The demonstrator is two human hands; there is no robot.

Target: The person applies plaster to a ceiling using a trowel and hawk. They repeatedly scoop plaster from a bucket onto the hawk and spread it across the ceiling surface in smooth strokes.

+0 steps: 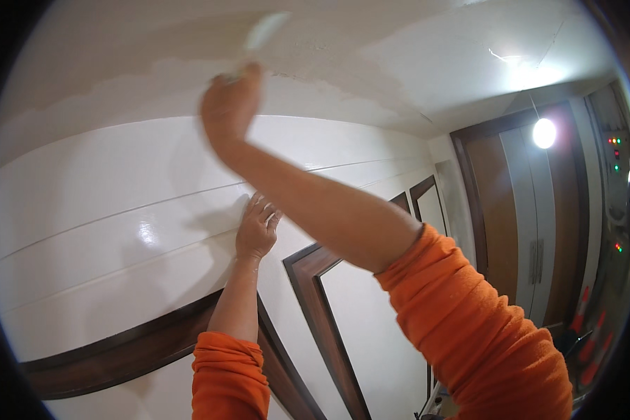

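My right hand point(231, 105) is raised to the ceiling and closed around a putty knife. The knife's pale, shiny blade point(267, 31) is smeared by motion and lies at or very near the ceiling surface; the fingers mostly hide its handle. Around it the ceiling point(329, 59) shows darker, damp-looking patches with ragged edges and some rough spots. Lower down, my left hand point(257, 231) lies against the glossy white wall point(119, 203) with its fingers stretched out and nothing in it. My right forearm crosses in front of the wall, just above the left fingertips.
Dark wood trim point(147, 336) frames white panels low on the wall. At the right stands a wooden wardrobe point(497, 210) with long handles. A lit bulb point(544, 133) hangs from the ceiling by a wire. Red-orange cones point(581, 308) show at the lower right, under small coloured lights.
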